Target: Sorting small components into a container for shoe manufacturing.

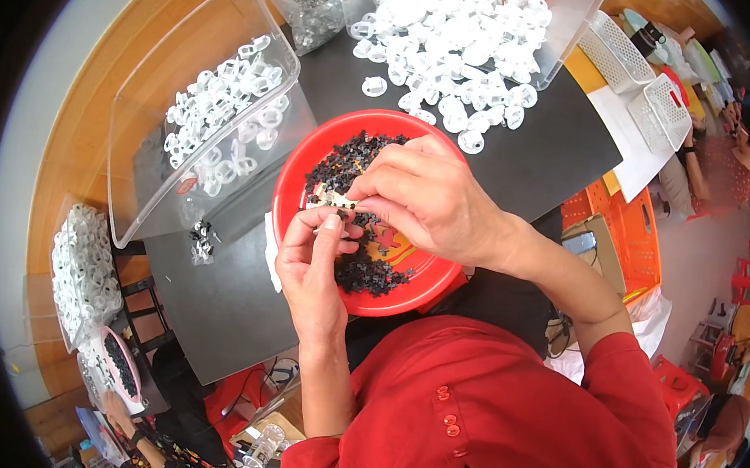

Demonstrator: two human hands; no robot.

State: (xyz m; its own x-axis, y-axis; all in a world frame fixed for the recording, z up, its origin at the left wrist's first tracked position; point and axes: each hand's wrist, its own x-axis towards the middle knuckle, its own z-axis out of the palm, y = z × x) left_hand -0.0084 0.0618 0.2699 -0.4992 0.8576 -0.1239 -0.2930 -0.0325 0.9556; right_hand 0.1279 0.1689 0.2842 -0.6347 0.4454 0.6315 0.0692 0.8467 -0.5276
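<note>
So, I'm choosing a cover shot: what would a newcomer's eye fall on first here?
Probably the bright red basin in the middle, heaped with small black pieces, where the person's left grip and right grip meet at a small pale piece. Next, perhaps, the pile of white parts at the top, and more in the clear box at left.

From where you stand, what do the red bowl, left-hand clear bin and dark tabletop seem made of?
Red bowl: probably smooth plastic; its wall has a sheen. Clear bin: likely rigid plastic; white parts show through its wall. Tabletop: perhaps laminate, given its even, dark, satiny surface.
</note>
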